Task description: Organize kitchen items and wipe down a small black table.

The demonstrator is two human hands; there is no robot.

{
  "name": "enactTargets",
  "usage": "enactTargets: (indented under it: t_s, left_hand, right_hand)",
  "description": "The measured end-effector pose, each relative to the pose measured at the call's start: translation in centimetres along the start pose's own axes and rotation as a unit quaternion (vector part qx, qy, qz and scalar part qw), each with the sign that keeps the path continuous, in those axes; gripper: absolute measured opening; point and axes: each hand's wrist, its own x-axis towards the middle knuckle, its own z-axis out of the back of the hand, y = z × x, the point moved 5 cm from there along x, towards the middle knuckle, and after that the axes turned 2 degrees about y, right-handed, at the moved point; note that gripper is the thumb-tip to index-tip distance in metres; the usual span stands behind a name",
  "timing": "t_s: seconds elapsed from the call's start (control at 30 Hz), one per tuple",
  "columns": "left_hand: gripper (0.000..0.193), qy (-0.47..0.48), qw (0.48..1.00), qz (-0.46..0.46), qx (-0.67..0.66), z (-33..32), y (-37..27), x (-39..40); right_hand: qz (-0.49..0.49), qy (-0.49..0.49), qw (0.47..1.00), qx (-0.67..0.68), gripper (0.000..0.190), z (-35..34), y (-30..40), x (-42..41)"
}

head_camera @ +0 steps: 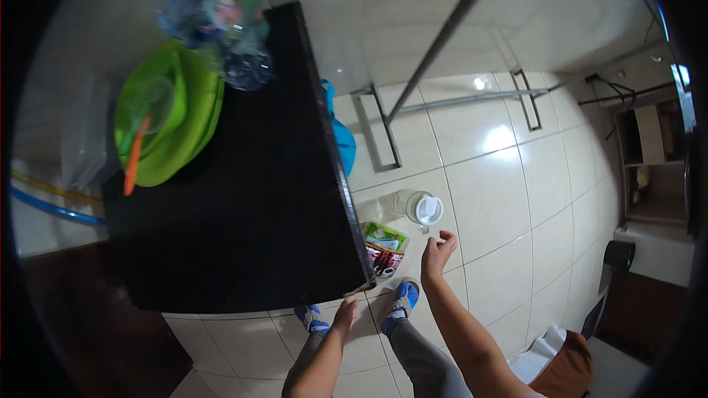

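Note:
My right hand [438, 253] hovers over the tiled floor with loosely curled fingers, and nothing shows in it. Just beyond it is a clear pitcher [406, 203] with a white lid and a handle. Beside the pitcher, partly hidden by the edge of the black tabletop [265, 221], are a green packet [385, 236] and dark red printed sachets [384, 261]. My left hand [347, 318] is at the tabletop's near right corner; its fingers are largely hidden, and whether they touch the corner I cannot tell.
On the tabletop are green bowls [199, 138] with an orange-handled utensil [137, 155], and clear plastic bottles [246, 66]. A blue item [342, 138] shows behind its edge. A metal frame [392, 138] stands on the floor. A brown and white cloth [561, 362] lies at lower right.

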Motion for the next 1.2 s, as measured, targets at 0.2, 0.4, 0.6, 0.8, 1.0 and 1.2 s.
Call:
enactTargets:
  t_s: [0.2,0.4,0.6,0.8,1.0,1.2]
  left_hand:
    - [0.063,0.020,0.994,-0.031,0.106,2.1,0.9,-9.5]
    - [0.039,0.020,0.984,-0.177,0.019,3.3,-1.2,-17.3]
    - [0.030,-0.027,0.912,-0.381,0.151,2.0,-14.9,-29.7]
    - [0.079,-0.162,0.738,-0.655,0.004,0.8,-29.3,-44.0]
    - [0.086,-0.175,0.766,-0.618,-0.004,4.3,-27.7,-46.3]
    - [0.085,-0.132,0.819,-0.559,-0.016,6.3,-21.9,-44.7]
  right_hand:
    - [0.389,0.257,0.872,0.147,0.044,-3.2,30.4,-9.2]
    - [0.563,0.144,0.803,0.130,0.073,-6.6,48.3,-13.8]
    - [0.562,0.154,0.810,0.068,0.069,-3.9,48.1,-17.3]
    - [0.636,0.436,0.635,-0.035,0.070,1.1,43.0,-27.6]
    - [0.636,0.440,0.621,-0.125,0.054,0.1,52.9,-25.4]
    - [0.509,0.113,0.846,-0.116,0.082,-5.4,62.9,-14.7]
